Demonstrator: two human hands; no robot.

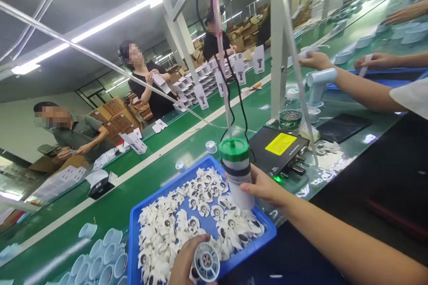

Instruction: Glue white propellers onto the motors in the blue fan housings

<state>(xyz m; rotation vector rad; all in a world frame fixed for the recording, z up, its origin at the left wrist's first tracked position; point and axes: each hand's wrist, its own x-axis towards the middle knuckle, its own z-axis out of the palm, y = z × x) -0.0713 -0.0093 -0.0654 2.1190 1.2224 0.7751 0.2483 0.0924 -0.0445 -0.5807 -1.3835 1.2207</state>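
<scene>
My left hand (185,262) is closed around a small light-blue round fan housing (207,262), whose spokes and central hub face up. The hand is over the near edge of a blue tray (134,231) heaped with white fan blades (160,231). My right hand (262,186) grips a whitish cylinder with a green cap (235,164) and a black band. A pinkish tube runs up from its cap. The cylinder is upright above the tray's right side, and its lower end is in front of the blades.
Light-blue housings (96,256) are piled left of the tray. A black box with a yellow label (284,142) lies behind my right hand. Metal posts (280,53) rise from the green bench. At right, a co-worker's arms (361,84) reach over it; people stand across the line (150,80).
</scene>
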